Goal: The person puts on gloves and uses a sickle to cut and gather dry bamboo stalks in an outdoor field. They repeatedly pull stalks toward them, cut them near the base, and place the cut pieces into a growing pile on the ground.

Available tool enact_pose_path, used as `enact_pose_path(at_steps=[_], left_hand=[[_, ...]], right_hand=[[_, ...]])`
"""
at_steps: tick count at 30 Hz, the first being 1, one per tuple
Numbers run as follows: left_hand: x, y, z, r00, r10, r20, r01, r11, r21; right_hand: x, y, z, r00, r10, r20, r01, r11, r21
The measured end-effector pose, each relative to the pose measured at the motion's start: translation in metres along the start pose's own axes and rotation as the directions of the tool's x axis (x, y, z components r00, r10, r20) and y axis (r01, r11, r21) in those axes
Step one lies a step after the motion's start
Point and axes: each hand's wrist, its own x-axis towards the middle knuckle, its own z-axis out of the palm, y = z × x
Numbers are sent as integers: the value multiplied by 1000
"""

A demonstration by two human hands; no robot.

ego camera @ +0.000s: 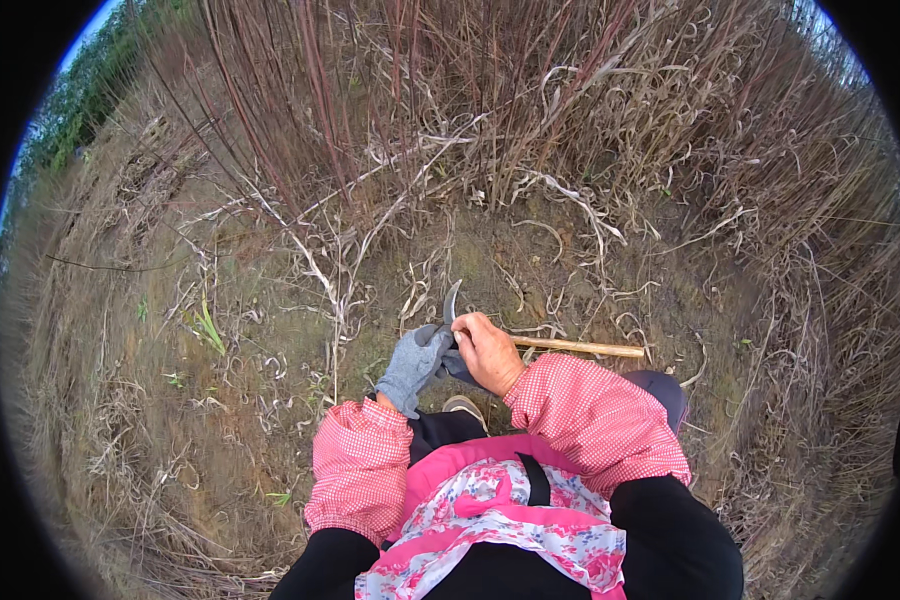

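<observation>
My left hand [414,364], in a grey knitted glove with a dark palm, meets my bare right hand [490,351] in front of my lap. A sickle's curved metal blade [451,301] points up between them, beside my fingertips. Its wooden handle [585,346] sticks out to the right from behind my right hand. My right thumb and index finger are pinched together near the base of the blade. What exactly each hand grips is partly hidden. Below the hands shows a dark fabric or glove [461,369], its outline unclear.
Tall reddish dry stems [322,97] stand ahead, with curled dead leaves [570,191] around them. A pale forked dry stalk [337,292] rises left of my hands. A small green plant [210,326] grows further left. My shoe [465,409] is below my hands, on bare soil.
</observation>
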Motion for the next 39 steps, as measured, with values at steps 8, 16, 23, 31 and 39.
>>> enact_pose_path(at_steps=[8, 16, 23, 31, 39], left_hand=[[-13, 15, 8, 932, 358, -65, -238, 736, 634], [-39, 29, 30, 916, 378, 138, -335, 526, 781], [-42, 21, 35, 886, 434, 161, -413, 584, 698], [-40, 9, 38, 927, 356, 117, -339, 662, 668], [-51, 16, 46, 808, 509, 297, -585, 638, 500]], right_hand=[[-9, 17, 9, 854, 188, 485, 43, 904, -426], [-29, 72, 51, 885, 31, 465, -267, 852, 450], [-20, 95, 64, 652, 447, 613, -682, -9, 731], [-12, 69, 44, 890, 210, 405, -424, 710, 563], [4, 60, 55, 858, -344, 382, 306, 939, 159]])
